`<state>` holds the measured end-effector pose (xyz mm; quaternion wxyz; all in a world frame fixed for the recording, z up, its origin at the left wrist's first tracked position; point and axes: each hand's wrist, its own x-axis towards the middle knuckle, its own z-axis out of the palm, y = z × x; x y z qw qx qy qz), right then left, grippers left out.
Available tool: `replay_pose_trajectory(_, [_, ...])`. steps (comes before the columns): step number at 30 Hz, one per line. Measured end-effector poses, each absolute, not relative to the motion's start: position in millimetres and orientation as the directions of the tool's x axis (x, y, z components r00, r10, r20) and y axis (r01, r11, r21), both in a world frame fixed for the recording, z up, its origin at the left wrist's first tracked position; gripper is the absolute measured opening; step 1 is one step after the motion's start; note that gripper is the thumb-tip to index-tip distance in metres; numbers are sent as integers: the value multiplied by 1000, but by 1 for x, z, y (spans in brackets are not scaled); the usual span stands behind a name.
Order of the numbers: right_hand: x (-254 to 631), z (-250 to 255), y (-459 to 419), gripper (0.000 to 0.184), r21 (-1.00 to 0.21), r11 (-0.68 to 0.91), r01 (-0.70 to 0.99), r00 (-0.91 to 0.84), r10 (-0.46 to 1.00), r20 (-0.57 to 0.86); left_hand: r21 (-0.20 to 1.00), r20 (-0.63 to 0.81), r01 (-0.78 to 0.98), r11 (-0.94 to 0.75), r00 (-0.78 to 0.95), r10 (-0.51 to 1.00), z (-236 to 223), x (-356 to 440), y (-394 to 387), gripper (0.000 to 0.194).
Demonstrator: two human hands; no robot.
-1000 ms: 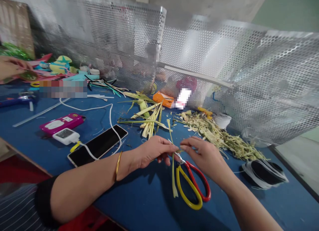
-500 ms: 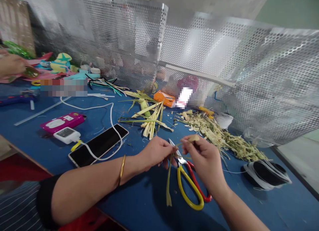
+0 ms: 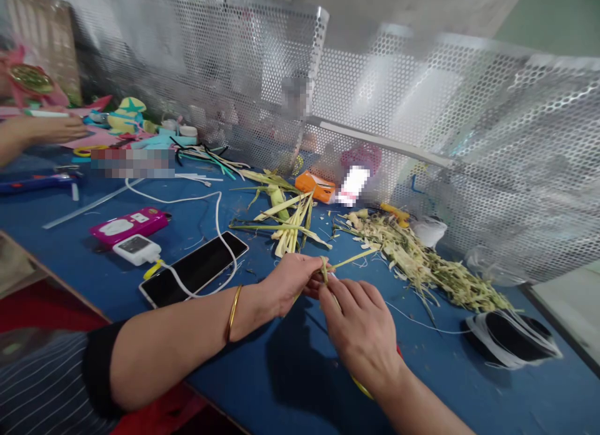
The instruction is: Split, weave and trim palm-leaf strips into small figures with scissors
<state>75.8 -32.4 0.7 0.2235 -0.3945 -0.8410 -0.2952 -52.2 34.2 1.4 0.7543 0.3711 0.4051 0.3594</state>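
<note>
My left hand (image 3: 291, 281), a gold bangle at its wrist, pinches a pale green leaf strip (image 3: 355, 258) between thumb and fingers. One end of the strip sticks out to the right; a small loop of it stands up at the fingertips. Close against those fingertips, my right hand (image 3: 364, 327) is closed on the strip too, though its thumb side is mostly hidden. Under the right hand lie scissors (image 3: 361, 386), with only bits of the yellow and red handles showing. Beyond my hands is a bunch of cut leaf strips (image 3: 293, 230).
A heap of shredded leaves (image 3: 422, 260) lies right, near a black spool with white thread (image 3: 513, 338). Left are a dark-screened phone (image 3: 194, 269), a white cabled device (image 3: 135, 250) and a magenta case (image 3: 129, 227). A perforated metal screen (image 3: 384, 91) stands behind. Another person's hand (image 3: 51, 129) is far left.
My right hand has come down and left over the scissors, covering them. The strip's hanging end has gone from view, and a loop now shows at my left fingertips.
</note>
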Motion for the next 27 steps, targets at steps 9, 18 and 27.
replay_pose_trajectory(9, [81, -1, -31, 19, 285, 455, 844, -528, 608, 593, 783, -377, -288, 551, 486, 789, 14, -56, 33, 16])
replay_pose_trajectory(18, [77, -4, -30, 23, 239, 563, 791, -586, 585, 561, 819, -325, -295, 493, 470, 821, 7, -56, 31, 9])
replay_pose_trajectory(27, [71, -8, -27, 26, 426, 568, 705, -710, 566, 420, 810, -350, -265, 523, 498, 793, 3, -52, 25, 7])
